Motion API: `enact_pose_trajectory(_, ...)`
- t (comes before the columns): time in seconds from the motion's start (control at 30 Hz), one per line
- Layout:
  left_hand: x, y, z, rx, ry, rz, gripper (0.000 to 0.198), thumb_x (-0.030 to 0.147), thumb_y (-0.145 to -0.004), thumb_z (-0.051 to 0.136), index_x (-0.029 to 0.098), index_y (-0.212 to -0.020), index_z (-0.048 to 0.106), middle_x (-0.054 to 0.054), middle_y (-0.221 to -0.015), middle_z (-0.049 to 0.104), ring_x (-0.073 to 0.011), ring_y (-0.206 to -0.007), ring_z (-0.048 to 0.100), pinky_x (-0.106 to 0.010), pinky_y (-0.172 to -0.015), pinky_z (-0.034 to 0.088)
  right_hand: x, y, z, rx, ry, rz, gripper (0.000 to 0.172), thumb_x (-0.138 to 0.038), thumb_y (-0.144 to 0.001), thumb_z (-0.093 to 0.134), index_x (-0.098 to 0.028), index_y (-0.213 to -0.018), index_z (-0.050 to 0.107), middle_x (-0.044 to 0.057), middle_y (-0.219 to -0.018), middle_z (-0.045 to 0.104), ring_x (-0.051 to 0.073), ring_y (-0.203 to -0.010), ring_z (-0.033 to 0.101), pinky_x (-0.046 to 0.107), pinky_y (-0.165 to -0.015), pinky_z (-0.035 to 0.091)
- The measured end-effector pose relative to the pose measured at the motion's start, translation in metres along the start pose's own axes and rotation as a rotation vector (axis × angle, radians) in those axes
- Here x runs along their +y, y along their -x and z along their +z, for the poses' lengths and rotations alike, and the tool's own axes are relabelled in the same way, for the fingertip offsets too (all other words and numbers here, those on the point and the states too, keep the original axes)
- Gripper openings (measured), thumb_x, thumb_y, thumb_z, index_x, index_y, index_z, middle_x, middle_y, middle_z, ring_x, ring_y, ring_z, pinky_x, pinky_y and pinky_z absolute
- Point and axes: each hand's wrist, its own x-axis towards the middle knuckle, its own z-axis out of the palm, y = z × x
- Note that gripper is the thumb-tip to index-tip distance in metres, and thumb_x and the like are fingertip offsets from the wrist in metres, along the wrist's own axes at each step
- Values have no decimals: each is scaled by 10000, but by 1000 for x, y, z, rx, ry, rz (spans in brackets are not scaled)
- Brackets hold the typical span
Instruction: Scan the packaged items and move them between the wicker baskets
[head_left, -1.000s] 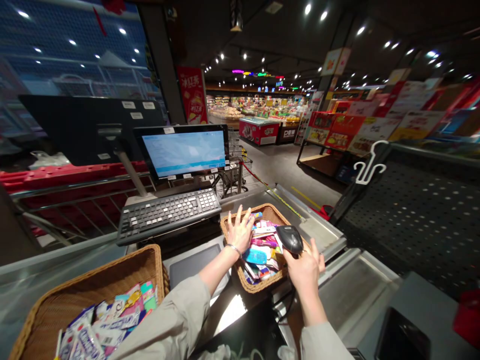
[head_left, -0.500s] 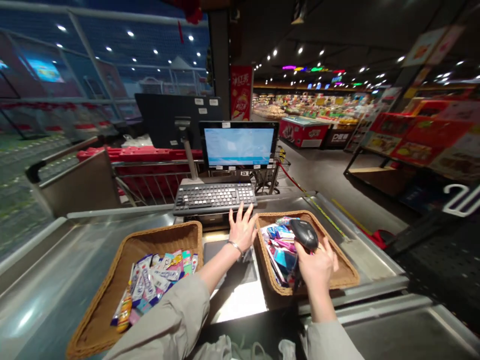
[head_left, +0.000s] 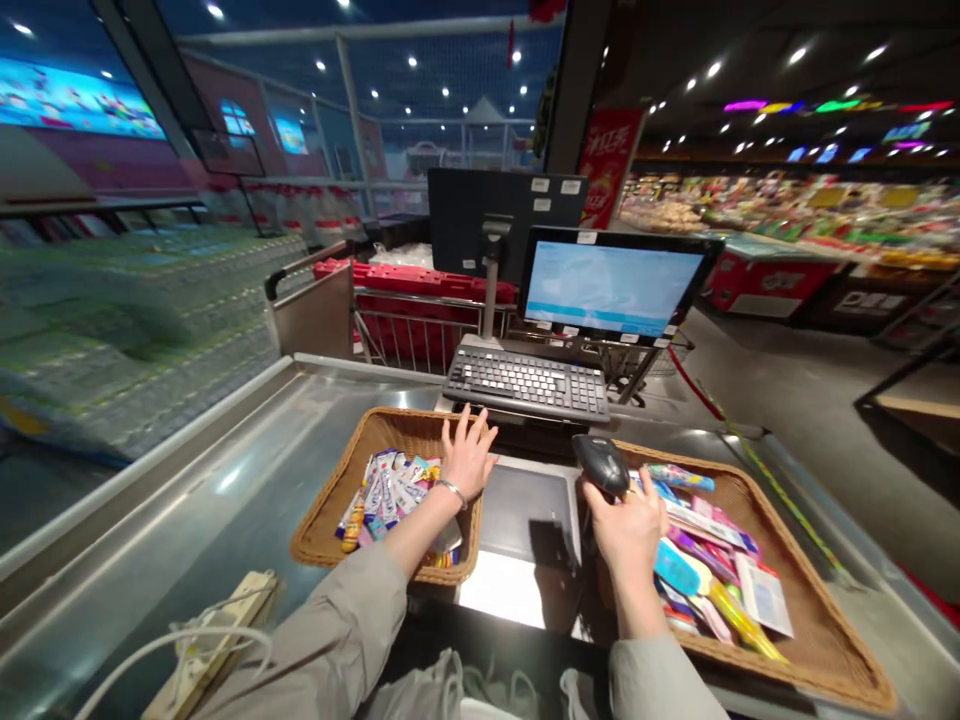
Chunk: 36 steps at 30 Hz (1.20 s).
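Note:
My right hand (head_left: 626, 520) is wrapped round a black handheld barcode scanner (head_left: 601, 465), held up at the near left corner of the right wicker basket (head_left: 832, 610). Small colourful goods, among them a blue-and-white tube (head_left: 679, 477) and a yellow item (head_left: 742, 622), lie in that basket. My left hand (head_left: 466, 462), fingers spread and palm down, hovers over the right side of the left wicker basket (head_left: 322, 520). White-and-blue wrapped packets (head_left: 385, 490) and an orange-yellow striped item (head_left: 353, 525) fill part of it. The left hand holds nothing; whether it touches the basket I cannot tell.
Behind the baskets stand a keyboard (head_left: 529, 380) and a lit screen (head_left: 606, 288) on the metal counter (head_left: 255, 470). Between the baskets is a flat scanner plate (head_left: 529, 510). A power strip with a white cable (head_left: 217, 640) lies near left.
My view has turned left, so the scene sits further right. My left hand has moved from the keyboard's front edge to above the left basket. The scanner stays in my right hand.

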Motion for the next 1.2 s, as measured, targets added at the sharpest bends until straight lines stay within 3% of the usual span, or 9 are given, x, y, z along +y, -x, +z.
enact_pose_trajectory(0.23,-63,29,-6,-81,-62,-134,466,324,-848,596,263,-1310,585,-68,-1553,374,-334,-1478,195,-662,-1170,103,-17,9,25,-69,-20,-57,387,-520,-698,547,-183,-791,713,149,-1090,700,323,-1304,426,504,-1091,246)
enact_pose_trajectory(0.47,-112,53,-4,-158,-104,-153,458,278,-846,570,277,-1304,597,-69,-1551,377,-323,-1487,171,-650,-1173,79,-23,16,39,-147,-17,-79,411,-534,-707,556,-182,-823,732,142,-1101,710,325,-1316,424,516,-1096,226)
enact_pose_trajectory(0.87,-151,74,-8,-335,-140,-173,406,256,-827,596,287,-1229,637,-67,-1515,439,-327,-1472,220,-678,-1153,59,-30,23,43,-161,-15,-105,387,-516,-696,571,-168,-788,711,174,-1109,691,329,-1310,421,502,-1097,232)
enact_pose_trajectory(1.2,-178,82,-1,-434,-197,-117,360,180,-814,572,250,-1146,693,-80,-1486,479,-322,-1463,245,-582,-1186,114,-25,26,48,-148,2,-102,510,-587,-693,518,-150,-853,726,197,-1158,662,336,-1294,437,511,-1091,250)
